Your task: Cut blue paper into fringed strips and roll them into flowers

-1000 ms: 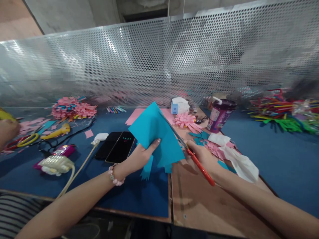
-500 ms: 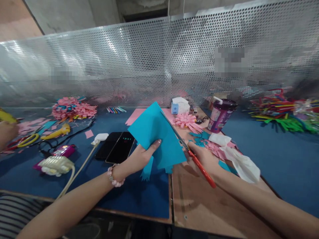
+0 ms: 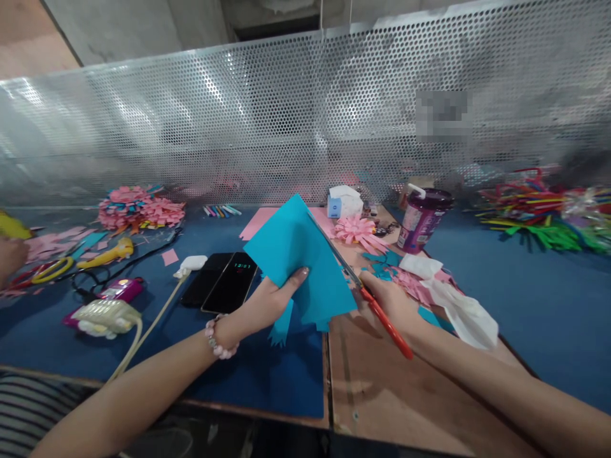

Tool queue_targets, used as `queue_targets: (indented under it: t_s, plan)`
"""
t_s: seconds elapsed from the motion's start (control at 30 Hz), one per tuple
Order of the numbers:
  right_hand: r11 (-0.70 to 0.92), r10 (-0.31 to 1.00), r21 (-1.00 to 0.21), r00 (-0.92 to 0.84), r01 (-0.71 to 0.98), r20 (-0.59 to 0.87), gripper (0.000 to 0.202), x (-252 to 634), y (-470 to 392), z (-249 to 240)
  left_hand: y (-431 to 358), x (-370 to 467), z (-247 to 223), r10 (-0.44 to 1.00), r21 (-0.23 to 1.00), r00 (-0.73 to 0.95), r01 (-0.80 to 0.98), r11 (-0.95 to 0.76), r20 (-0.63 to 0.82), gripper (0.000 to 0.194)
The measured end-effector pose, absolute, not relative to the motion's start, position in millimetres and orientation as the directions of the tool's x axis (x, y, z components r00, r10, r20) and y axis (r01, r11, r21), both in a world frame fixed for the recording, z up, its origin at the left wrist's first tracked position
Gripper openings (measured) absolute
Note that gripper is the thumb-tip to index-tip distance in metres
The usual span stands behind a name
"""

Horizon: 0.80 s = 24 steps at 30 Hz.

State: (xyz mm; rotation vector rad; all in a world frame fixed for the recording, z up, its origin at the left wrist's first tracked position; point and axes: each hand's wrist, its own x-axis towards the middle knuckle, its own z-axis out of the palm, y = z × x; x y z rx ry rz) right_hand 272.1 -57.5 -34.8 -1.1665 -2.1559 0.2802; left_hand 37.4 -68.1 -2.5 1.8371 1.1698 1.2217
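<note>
Raised above the table edge is a sheet of blue paper (image 3: 291, 242), tilted like a diamond. My left hand (image 3: 274, 299) pinches it with the thumb on top; the fingers behind are hidden. My right hand (image 3: 389, 299) is closed round red-handled scissors (image 3: 382, 315). Their blades lie along the paper's right edge, pointing up and away. Some blue paper with a fringed end (image 3: 281, 327) shows below the sheet. Under and behind it lies pink paper (image 3: 260, 222), and a pink paper flower (image 3: 356, 230) sits just past the blades.
Two dark phones (image 3: 231, 283) and a white charger (image 3: 191, 265) lie left of my hand. A purple cup (image 3: 422, 219) with a straw stands at right, near crumpled tissue (image 3: 463, 312) and paper scraps. Another person's hand (image 3: 10, 254) is at far left. A perforated metal screen (image 3: 277, 127) bounds the back.
My hands, the blue paper and the scissors look almost unmoved. At far left, the other person's hand and the yellow thing by it have shifted slightly.
</note>
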Motion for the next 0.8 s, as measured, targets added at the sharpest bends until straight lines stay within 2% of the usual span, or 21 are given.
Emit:
queue_targets:
  t_s: [0.3,0.47,0.6,0.8]
  plan:
    - [0.564,0.815,-0.453,-0.378,0.691,0.438,0.023,270.5,-60.0,-29.7,-66.1,35.9,-3.0,0.916,0.856,0.176,0.328,-0.399,0.360,0.054]
    - [0.519,0.855,-0.523,-0.393,0.677,0.340,0.019,269.2,-64.0,-23.6,-66.0,38.2,-2.9,0.925,0.890,0.139,0.255,-0.377,0.352,0.054]
    - [0.523,0.852,-0.569,-0.404,0.635,0.331,0.015,268.6,-67.2,-21.3,-63.3,39.1,-5.3,0.932,0.908,0.101,0.213,-0.362,0.348,0.055]
    - [0.503,0.862,-0.596,-0.418,0.626,0.288,0.018,269.5,-69.5,-16.5,-62.2,38.1,-6.9,0.942,0.924,0.094,0.185,-0.336,0.323,0.053]
